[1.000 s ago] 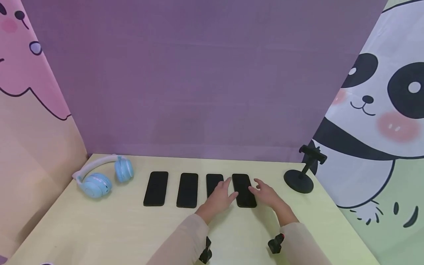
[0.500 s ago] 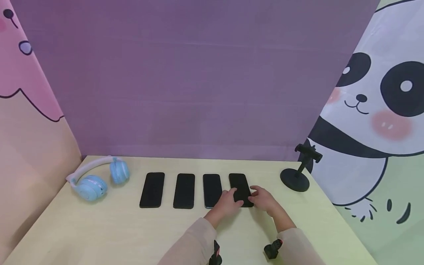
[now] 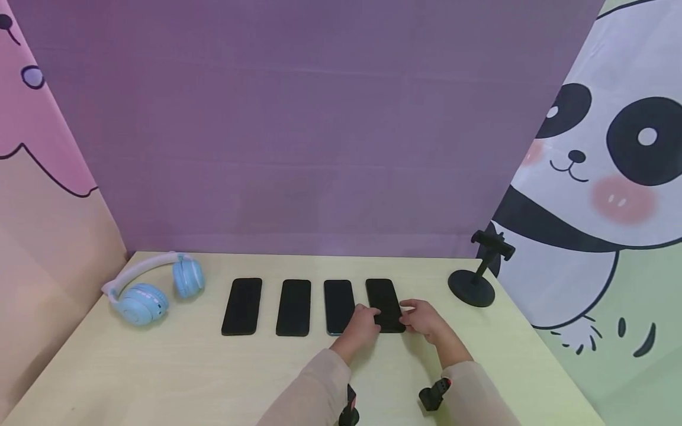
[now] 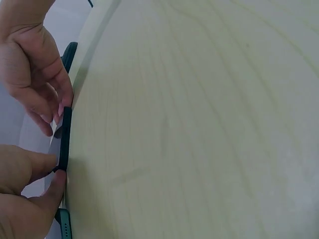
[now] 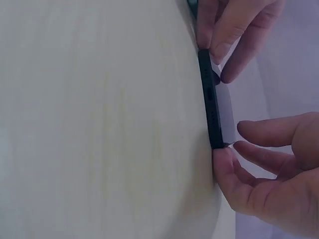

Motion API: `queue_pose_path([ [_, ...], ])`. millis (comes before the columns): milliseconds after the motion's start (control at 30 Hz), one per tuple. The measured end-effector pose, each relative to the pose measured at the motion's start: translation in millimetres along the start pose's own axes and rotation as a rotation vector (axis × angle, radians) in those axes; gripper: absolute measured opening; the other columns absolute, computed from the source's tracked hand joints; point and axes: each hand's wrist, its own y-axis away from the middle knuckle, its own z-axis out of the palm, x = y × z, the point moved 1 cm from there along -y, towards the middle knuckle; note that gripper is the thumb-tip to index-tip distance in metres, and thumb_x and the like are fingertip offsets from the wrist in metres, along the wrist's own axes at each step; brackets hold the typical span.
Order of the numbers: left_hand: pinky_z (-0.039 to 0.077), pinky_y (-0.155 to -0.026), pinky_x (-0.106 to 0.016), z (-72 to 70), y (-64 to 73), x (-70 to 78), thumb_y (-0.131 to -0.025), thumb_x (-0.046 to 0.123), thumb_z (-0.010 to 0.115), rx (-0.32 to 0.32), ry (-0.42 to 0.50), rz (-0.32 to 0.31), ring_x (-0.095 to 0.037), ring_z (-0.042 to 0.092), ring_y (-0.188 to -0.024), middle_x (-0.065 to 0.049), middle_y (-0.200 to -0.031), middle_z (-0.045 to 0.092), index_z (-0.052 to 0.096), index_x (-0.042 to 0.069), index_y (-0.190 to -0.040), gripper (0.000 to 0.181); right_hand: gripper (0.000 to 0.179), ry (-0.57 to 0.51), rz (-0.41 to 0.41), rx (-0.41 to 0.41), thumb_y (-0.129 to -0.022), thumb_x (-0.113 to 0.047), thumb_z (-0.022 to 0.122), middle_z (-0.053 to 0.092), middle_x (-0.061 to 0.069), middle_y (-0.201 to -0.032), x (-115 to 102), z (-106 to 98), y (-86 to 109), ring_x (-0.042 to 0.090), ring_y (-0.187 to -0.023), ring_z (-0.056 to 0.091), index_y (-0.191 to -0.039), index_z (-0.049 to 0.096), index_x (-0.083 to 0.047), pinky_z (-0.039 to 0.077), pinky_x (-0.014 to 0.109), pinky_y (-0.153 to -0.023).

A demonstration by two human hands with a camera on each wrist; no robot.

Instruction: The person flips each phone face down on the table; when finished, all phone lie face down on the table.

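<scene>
Both hands are at the lower end of a black smartphone, the rightmost in a row on the table. My left hand is at its left edge; in the left wrist view two fingertips of the left hand pinch the phone's corner. From the other side my right hand holds the right edge. In the right wrist view, one finger of the right hand lies against the phone's side, another just above its face. Close by the left wrist lies another black smartphone.
Two more black smartphones lie further left. Light blue headphones rest at the table's left edge. A black stand with a round base is on the right. A purple backdrop rises behind the table.
My left hand has come in rightward and lower, from over the third phone to the rightmost phone's left edge. The right hand has slid down slightly along its right edge. The view has shifted a little.
</scene>
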Motion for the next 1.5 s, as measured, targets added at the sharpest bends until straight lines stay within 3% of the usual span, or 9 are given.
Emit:
queue_pose_path([
  [167,0.046,-0.092,-0.036,-1.1,0.4,-1.0,-0.09,0.0,0.064,0.019,-0.002,-0.009,-0.029,0.054,-0.104,-0.014,-0.104,0.049,0.064,-0.002,-0.122,0.032,0.051,-0.019,-0.006,0.015,-0.083,0.016,0.059,0.058,0.02,-0.099,6.3,2.4,-7.4,0.016,-0.07,0.055,-0.132,0.046,0.015,0.046,0.025,-0.06],
  [333,0.046,-0.093,-0.036,-0.5,-1.7,-1.2,-0.091,0.0,0.064,0.034,0.01,-0.021,-0.028,0.054,-0.106,-0.014,-0.105,0.05,0.064,-0.001,-0.122,0.031,0.052,-0.038,-0.016,0.005,-0.082,0.017,0.06,0.057,0.019,-0.097,6.8,-0.9,-9.2,0.017,-0.073,0.056,-0.133,0.046,0.013,0.048,0.028,-0.063],
  [667,0.048,-0.089,-0.036,1.7,-2.1,1.6,-0.09,0.004,0.067,0.04,0.019,0.014,-0.028,0.056,-0.099,-0.013,-0.101,0.052,0.065,0.002,-0.122,0.032,0.056,-0.199,-0.043,-0.149,-0.088,0.014,0.056,0.051,0.012,-0.092,3.9,-16.7,-5.5,0.016,-0.07,0.053,-0.141,0.036,0.012,0.046,0.026,-0.064],
  [967,0.046,-0.092,-0.043,-0.4,-4.4,0.8,-0.096,0.018,0.063,0.04,0.132,0.047,-0.029,0.055,-0.105,-0.016,-0.112,0.056,0.059,0.011,-0.135,0.04,0.062,-0.256,-0.114,-0.234,-0.094,0.006,0.056,0.046,0.02,-0.112,-9.6,-20.5,-4.0,0.018,-0.087,0.056,-0.148,0.026,0.008,0.05,0.031,-0.081],
  [1233,0.04,-0.1,-0.043,-8.6,-8.1,-0.4,-0.099,0.027,0.059,-0.036,0.219,0.096,-0.029,0.048,-0.126,-0.018,-0.133,0.054,0.046,0.016,-0.147,0.051,0.064,-0.301,-0.168,-0.344,-0.096,0.008,0.051,0.039,0.022,-0.122,-7.6,-20.1,-6.8,0.016,-0.094,0.057,-0.15,0.017,0.009,0.049,0.034,-0.09],
  [1333,0.043,-0.096,-0.04,-11.5,-6.7,-0.8,-0.099,0.026,0.059,-0.056,0.274,0.105,-0.028,0.051,-0.122,-0.018,-0.134,0.054,0.042,0.016,-0.149,0.054,0.065,-0.322,-0.198,-0.407,-0.097,0.007,0.051,0.036,0.023,-0.124,-5.4,-21.7,-8.3,0.017,-0.098,0.058,-0.151,0.014,0.01,0.048,0.036,-0.093],
  [1500,0.051,-0.076,-0.031,-13.4,-3.5,-2.3,-0.099,0.024,0.06,-0.091,0.381,0.087,-0.02,0.062,-0.101,-0.015,-0.129,0.058,0.039,0.02,-0.151,0.056,0.068,-0.343,-0.232,-0.472,-0.097,0.005,0.053,0.034,0.024,-0.125,-2.9,-22.6,-9.3,0.02,-0.103,0.058,-0.151,0.011,0.01,0.046,0.037,-0.095],
])
